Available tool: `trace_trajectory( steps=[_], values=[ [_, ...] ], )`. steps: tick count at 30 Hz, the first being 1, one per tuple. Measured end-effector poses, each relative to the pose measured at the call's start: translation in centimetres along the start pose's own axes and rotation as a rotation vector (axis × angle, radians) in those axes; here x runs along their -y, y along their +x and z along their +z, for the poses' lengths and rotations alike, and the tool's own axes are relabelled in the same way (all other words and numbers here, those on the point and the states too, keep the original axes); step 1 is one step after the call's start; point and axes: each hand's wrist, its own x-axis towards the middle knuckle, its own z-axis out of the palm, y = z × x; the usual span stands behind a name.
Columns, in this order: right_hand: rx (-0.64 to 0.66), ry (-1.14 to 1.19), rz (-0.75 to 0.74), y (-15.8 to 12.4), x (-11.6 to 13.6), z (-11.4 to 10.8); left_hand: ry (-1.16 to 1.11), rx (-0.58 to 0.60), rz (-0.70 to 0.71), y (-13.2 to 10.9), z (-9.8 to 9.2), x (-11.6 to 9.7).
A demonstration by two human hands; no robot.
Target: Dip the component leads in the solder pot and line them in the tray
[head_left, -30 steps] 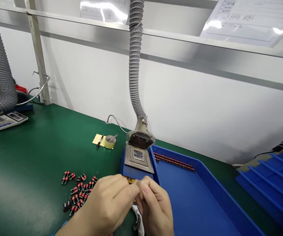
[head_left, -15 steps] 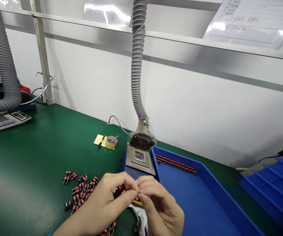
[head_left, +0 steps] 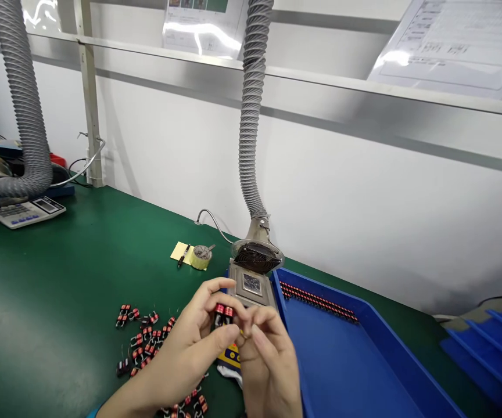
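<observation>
My left hand [head_left: 185, 348] is closed on a small red-and-black component [head_left: 223, 315], whose two red-topped halves show between the fingers and thumb. Close against it, my right hand [head_left: 272, 354] pinches at the component's lower right end. What lies between those right fingertips is too small and covered to make out, with only a speck of yellow showing. To the left, several similar red-and-black components [head_left: 146, 342] with thin wire leads lie in a loose pile. Behind my hands stands a solder pot [head_left: 251, 284] with a square metal top.
An extraction hose [head_left: 253, 116] with a round hood hangs over the pot. A blue tray [head_left: 342, 366] to the right holds rows of components [head_left: 318, 302] along its back. A small tin [head_left: 200, 257], a pen [head_left: 183, 256] and a calculator [head_left: 28, 212] lie farther back.
The view has shifted slightly. My left hand has turned so the component shows more clearly, and its index finger has lifted. My right hand has moved left and turned more upright.
</observation>
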Motion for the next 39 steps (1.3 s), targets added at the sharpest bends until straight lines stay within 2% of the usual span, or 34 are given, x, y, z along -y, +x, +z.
trace_trajectory(
  steps=[2,5,7,11,15,19,22,24,27,31,35,37,39],
  values=[
    [-0.012,0.061,0.099,-0.1,-0.9,0.5,0.012,-0.056,-0.046,0.1,0.3,0.0],
    [-0.127,0.122,0.216,-0.2,-1.5,0.9,0.004,-0.116,-0.136,0.5,0.4,-0.4],
    [-0.184,0.114,0.225,-0.3,-1.6,0.9,-0.011,-0.138,-0.138,0.9,0.1,-0.6],
    [-0.160,-0.011,0.192,-0.2,-1.7,0.4,-0.041,-0.243,-0.131,1.5,-0.7,-0.9],
    [-0.121,-0.057,0.193,-0.1,-2.2,0.2,-0.207,-0.372,-0.146,1.6,-0.8,-0.9],
    [-0.068,-0.032,0.220,0.0,-2.1,1.0,-0.386,-0.524,-0.029,1.9,-1.1,-1.1],
    [-0.145,0.042,0.285,0.2,-1.5,2.1,-0.412,-0.637,0.100,2.1,-2.0,-1.6],
    [-0.191,0.086,0.315,0.3,-0.9,2.7,-0.406,-0.663,0.135,2.1,-2.6,-2.0],
    [-0.202,0.119,0.338,0.4,-0.4,3.3,-0.341,-0.642,0.151,1.7,-2.9,-2.5],
    [-0.190,0.164,0.383,-0.1,0.1,3.2,-0.116,-0.524,0.204,0.4,-2.6,-3.0],
    [-0.110,0.201,0.424,0.2,0.6,2.6,0.048,-0.473,0.296,-1.3,-3.0,-4.0],
    [-0.034,0.136,0.355,1.7,1.0,2.4,0.147,-0.429,0.351,-2.4,-3.4,-4.6],
    [0.041,-0.010,0.225,4.3,1.6,2.3,0.322,-0.341,0.388,-3.6,-4.0,-5.0]
  ],
)
